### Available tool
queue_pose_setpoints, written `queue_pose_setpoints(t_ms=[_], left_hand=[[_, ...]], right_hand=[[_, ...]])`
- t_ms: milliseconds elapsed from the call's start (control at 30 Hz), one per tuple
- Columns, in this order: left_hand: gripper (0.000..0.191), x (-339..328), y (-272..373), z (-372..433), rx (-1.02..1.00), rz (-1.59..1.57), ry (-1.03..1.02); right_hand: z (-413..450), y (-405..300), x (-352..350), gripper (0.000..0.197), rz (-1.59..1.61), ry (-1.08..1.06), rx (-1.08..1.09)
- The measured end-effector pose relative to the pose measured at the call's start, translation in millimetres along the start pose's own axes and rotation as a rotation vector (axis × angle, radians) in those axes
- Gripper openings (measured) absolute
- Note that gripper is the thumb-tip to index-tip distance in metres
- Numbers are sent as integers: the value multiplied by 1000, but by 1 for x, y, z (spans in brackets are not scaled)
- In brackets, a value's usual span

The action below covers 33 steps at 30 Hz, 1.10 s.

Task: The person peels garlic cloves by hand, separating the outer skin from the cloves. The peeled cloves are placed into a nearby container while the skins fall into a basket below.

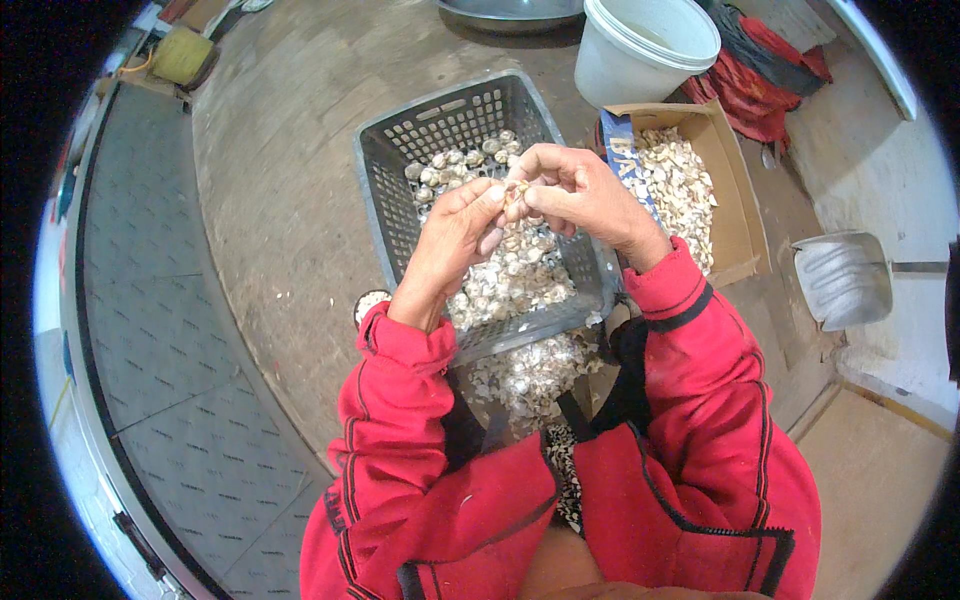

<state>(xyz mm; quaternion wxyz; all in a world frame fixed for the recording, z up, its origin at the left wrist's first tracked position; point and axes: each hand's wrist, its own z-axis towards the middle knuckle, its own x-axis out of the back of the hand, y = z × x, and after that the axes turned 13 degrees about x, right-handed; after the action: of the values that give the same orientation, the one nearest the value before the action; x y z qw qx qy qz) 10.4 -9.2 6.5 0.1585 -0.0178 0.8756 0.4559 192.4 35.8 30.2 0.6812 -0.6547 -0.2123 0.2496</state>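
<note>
Over the crate, my left hand (pixel 459 229) and my right hand (pixel 581 191) meet at the fingertips. Between them they grip a partly broken garlic bulb (pixel 515 199), much of it covered by the fingers. Beneath is a dark grey slotted plastic crate (pixel 551 330), tilted in the view. Whole garlic bulbs (pixel 448 166) lie at its far end, and bulbs mixed with papery skins (pixel 510 289) fill the near end. Loose garlic cloves (pixel 679 195) are heaped in an open cardboard box (pixel 731 195) just right of my right hand.
Garlic skins (pixel 536 375) are piled on the floor between my legs. Beyond the crate stand a white plastic bucket (pixel 622 67) and a metal basin (pixel 510 19). Red cloth or sacking (pixel 739 94) lies at the back right. A dustpan (pixel 844 279) leans by the right wall.
</note>
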Motion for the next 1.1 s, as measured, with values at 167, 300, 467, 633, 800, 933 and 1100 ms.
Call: queue_pose_setpoints(t_ms=[167,300,467,633,800,933,1100], left_hand=[[27,0,0,4,-78,-115,-44],[25,1,-2,1,-75,-89,3],[29,-10,1,2,-266,86,133],[27,-4,2,-1,-162,-84,14],[24,1,3,-1,-139,-66,26],[23,-1,2,-1,-179,45,52],[21,-5,0,2,-227,36,39]], right_hand=[[3,34,-2,34,-115,80,274],[4,18,-10,34,-47,103,124],[6,18,-6,30,-141,178,39],[8,27,-4,29,-222,243,20],[5,18,-12,26,-131,157,21],[5,15,-11,21,7,165,-14],[3,19,-3,18,140,192,31]])
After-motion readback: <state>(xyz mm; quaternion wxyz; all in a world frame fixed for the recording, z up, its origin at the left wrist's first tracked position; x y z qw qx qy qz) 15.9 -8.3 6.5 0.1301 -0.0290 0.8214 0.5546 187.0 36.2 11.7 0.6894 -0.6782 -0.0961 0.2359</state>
